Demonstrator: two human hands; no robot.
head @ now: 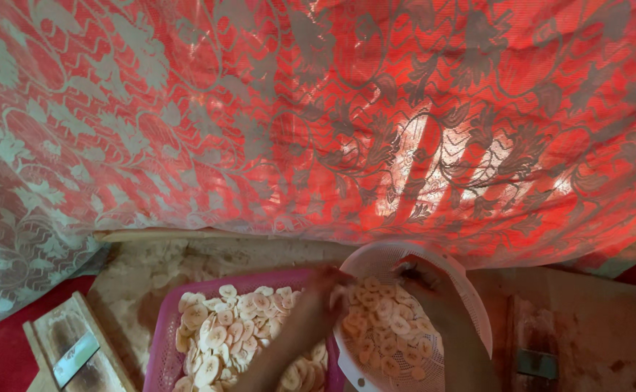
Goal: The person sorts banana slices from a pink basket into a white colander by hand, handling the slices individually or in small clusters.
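1. Head view: left hand (311, 308) fingers curl among the slices (383, 327); grip unclear.
2. Right hand (423, 287) rests in the white basket (470, 297); grasp can't be told.
3. Slices look thin, light, brittle; best scooped loosely.
4. Pink tray (160, 341) beside holds more.

Head view, steeply downward, close above hands (376, 305)

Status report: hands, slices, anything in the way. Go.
Left hand and right hand both in the white colander, on the pale slices; grip unclear. More slices in the pink basket alongside. Nothing in the way.
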